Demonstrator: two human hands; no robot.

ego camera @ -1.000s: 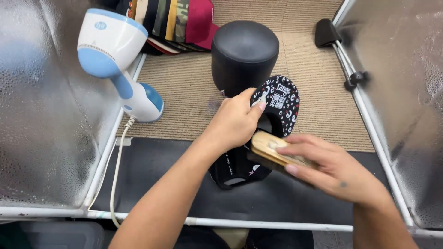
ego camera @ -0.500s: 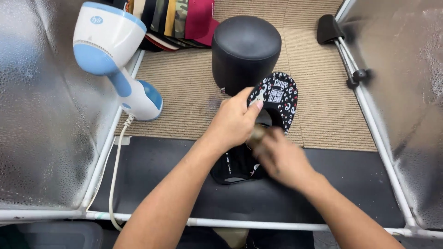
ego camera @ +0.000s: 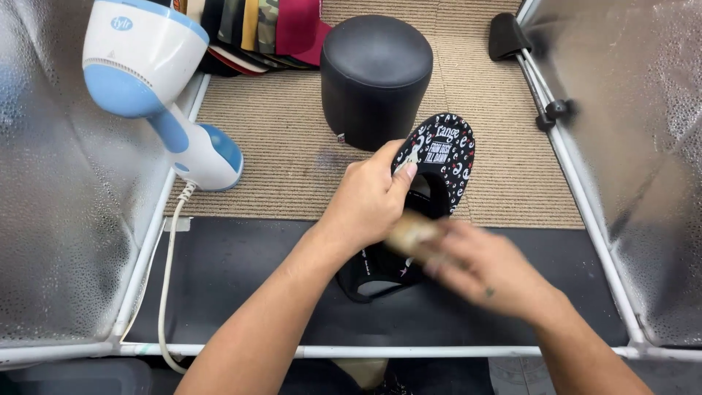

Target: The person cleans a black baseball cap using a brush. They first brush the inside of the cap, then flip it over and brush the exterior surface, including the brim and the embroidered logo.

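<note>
Gripping the black patterned cap (ego camera: 431, 175) at the brim edge with the left hand (ego camera: 369, 197), thumb and fingers closed on it just as half a second ago, cap lying where the tan mat (ego camera: 292, 146) meets the black strip (ego camera: 234, 278), just in front of the round black form (ego camera: 376, 73); holding the wooden brush (ego camera: 411, 232) in the right hand (ego camera: 490, 271), fingers wrapped round it, now blurred and drawn lower and rightward than before, brush over the cap's crown; standing unmoved at left, the white and blue steamer (ego camera: 157, 95), stacked caps (ego camera: 256, 33) beyond
</note>
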